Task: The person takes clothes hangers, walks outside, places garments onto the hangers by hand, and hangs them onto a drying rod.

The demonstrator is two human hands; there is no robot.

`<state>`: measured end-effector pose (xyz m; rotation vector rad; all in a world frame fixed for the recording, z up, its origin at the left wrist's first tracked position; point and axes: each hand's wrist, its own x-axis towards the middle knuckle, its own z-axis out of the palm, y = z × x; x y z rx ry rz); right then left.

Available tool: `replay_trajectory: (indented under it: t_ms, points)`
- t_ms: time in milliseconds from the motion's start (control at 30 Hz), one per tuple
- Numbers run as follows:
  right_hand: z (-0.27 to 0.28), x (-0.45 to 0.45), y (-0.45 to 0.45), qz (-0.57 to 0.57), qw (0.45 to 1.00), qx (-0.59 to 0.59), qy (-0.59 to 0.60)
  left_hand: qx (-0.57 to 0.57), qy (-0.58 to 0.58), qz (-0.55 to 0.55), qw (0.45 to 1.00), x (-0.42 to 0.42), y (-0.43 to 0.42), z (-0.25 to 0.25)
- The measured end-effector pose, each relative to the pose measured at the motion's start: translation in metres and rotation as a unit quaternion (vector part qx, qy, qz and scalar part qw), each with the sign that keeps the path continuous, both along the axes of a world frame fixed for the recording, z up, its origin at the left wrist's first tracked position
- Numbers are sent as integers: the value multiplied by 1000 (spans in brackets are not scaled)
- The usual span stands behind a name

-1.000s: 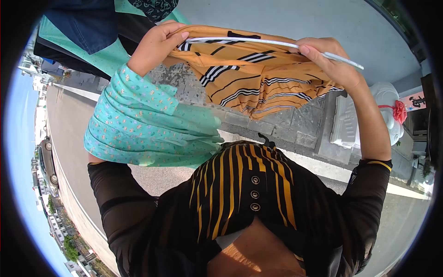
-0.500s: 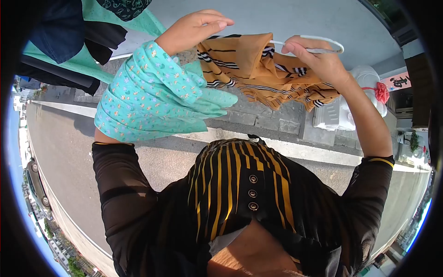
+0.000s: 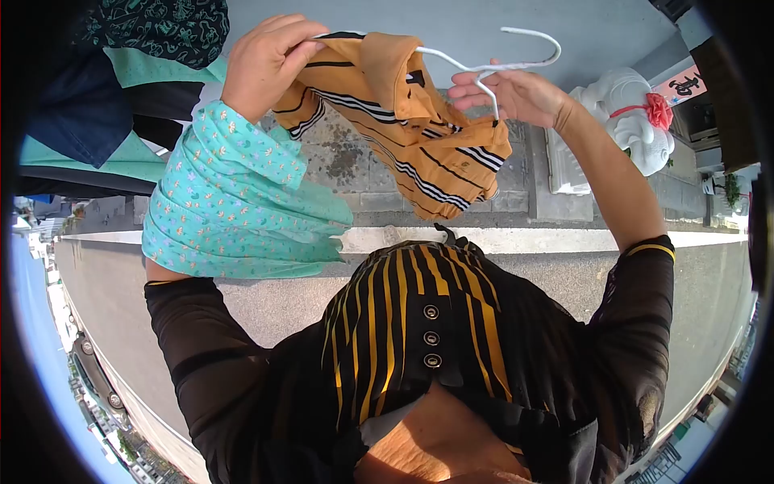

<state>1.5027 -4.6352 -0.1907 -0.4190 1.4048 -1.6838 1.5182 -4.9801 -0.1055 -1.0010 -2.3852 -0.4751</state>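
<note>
My left hand [image 3: 270, 64] is closed on the shoulder of an orange shirt [image 3: 387, 105] with black and white stripes, gripping it at the end of a white hanger [image 3: 451, 60]. The hanger's hook points up and right, and one of its arms runs down into the shirt's far shoulder. My right hand [image 3: 520, 95] is at the hanger's neck, fingers stretched out behind the wire and apart; whether it touches the wire is unclear. A turquoise floral garment [image 3: 234, 194] is draped around my left forearm.
Dark and turquoise clothes [image 3: 105, 97] hang at the upper left. A white statue [image 3: 625, 121] with a red bow stands on a plinth at the right, beside a grey wall [image 3: 387, 16]. A parked car [image 3: 97, 371] shows at the far left.
My left hand has moved left and closed on the shirt's shoulder. My right hand has loosened from the hook and moved lower. The shirt now slants, its right shoulder lower.
</note>
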Motion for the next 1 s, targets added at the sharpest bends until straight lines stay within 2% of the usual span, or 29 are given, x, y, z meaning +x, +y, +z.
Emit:
replay_trajectory:
  t_ms: [33,67,133,167,233,267,300,367,400,467,500,567,600,633,667,700,733,767,800,833,900,933,967,1000]
  points:
    - [-11,-1,1,-2,1000,-4,-1,-5,-3,5,1000,2,1,1]
    - [-21,-5,2,-20,994,96,39,-7,-3,6,1000,1,1,2]
    - [-36,-11,2,-55,948,291,116,13,-32,25,999,2,1,3]
    - [-42,-13,1,-55,949,288,114,9,-35,24,999,4,-3,2]
    - [-48,-24,2,121,915,319,217,16,-112,59,992,4,-11,1]
    - [-53,-30,6,29,907,351,232,46,-136,53,988,3,-17,-2]
    - [-58,-40,19,29,907,352,228,46,-139,51,988,3,-25,-5]
    - [-57,-59,45,-212,894,240,315,20,-205,126,970,0,-41,-11]
    - [-59,-63,51,-212,893,241,316,24,-197,133,971,-2,-44,-18]
    - [-45,-56,43,-256,795,327,443,22,-201,170,964,-2,-47,-22]
    - [-40,-48,35,-258,794,328,441,19,-204,208,956,-3,-49,-23]
    - [-22,-25,11,-288,862,200,365,66,-160,199,965,-6,-58,-28]
    - [-4,-3,-2,-291,860,201,368,123,-165,202,958,-5,-64,-29]
    - [17,24,-11,-180,934,133,278,177,-172,202,948,-4,-69,-32]
    - [27,37,-12,-66,980,59,179,200,-176,184,946,-3,-72,-32]
    - [22,31,-2,-76,979,58,178,195,-177,175,949,-2,-72,-29]
    - [14,18,18,-154,952,89,250,236,-178,169,940,1,-68,-25]
    - [7,7,38,-227,912,123,317,279,-180,165,929,5,-65,-24]
    - [1,-4,55,-339,849,143,379,280,-180,157,930,6,-67,-23]
    - [-13,-18,69,-343,846,146,382,284,-178,159,929,6,-70,-22]
    - [-39,-40,87,-415,748,168,490,290,-174,159,928,7,-73,-23]
    - [-33,-32,80,-379,835,137,374,300,-170,155,926,7,-73,-24]
    - [-37,-34,83,-383,833,137,374,310,-165,152,924,7,-73,-24]
    - [-42,-40,85,-266,875,178,363,317,-171,156,920,7,-75,-25]
